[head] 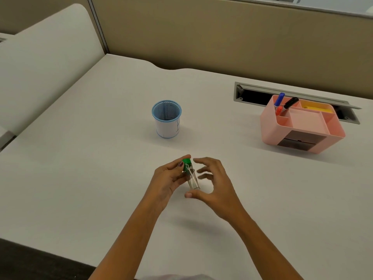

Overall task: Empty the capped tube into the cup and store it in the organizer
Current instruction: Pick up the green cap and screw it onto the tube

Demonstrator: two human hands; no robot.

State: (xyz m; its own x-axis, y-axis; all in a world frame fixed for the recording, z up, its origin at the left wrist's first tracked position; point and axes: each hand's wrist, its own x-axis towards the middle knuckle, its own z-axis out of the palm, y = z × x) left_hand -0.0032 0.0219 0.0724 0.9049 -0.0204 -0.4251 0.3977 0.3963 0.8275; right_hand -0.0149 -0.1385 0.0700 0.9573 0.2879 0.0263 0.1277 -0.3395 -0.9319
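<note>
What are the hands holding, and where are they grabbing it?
The left hand holds the clear tube near its green cap. The right hand is open beside it.

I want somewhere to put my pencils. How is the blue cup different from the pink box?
The blue mesh cup is round, with one open well that looks empty. The pink organizer is boxy, split into compartments, and already holds markers. The cup stands mid-desk; the organizer sits far right. Both stand upright, open on top.

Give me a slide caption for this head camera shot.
Left hand grips clear green-capped tube; open right hand approaches.
</note>
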